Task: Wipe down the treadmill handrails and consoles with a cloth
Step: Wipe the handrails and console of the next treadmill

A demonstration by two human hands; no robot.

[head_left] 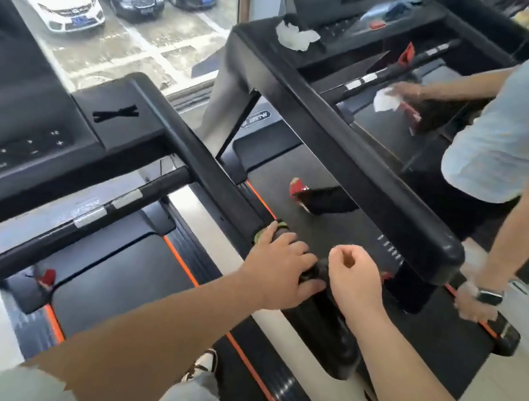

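My left hand [280, 267] lies over the near end of the black right handrail [193, 161] of my treadmill, pressing a dark cloth with green edges [277, 228] around it. My right hand [355, 273] hovers just to the right, fingers curled into a loose fist with nothing visible in it. The console [6, 138] with its touch buttons is at the left. A black crossbar with silver sensor plates [98, 215] runs below the console.
Another person [519, 112] stands on the neighbouring treadmill to the right, rubbing its crossbar with a white cloth [386, 100]. A crumpled white cloth [296, 37] lies on that console. Its thick handrail [350, 151] runs close to my right hand. A window [111, 20] is ahead.
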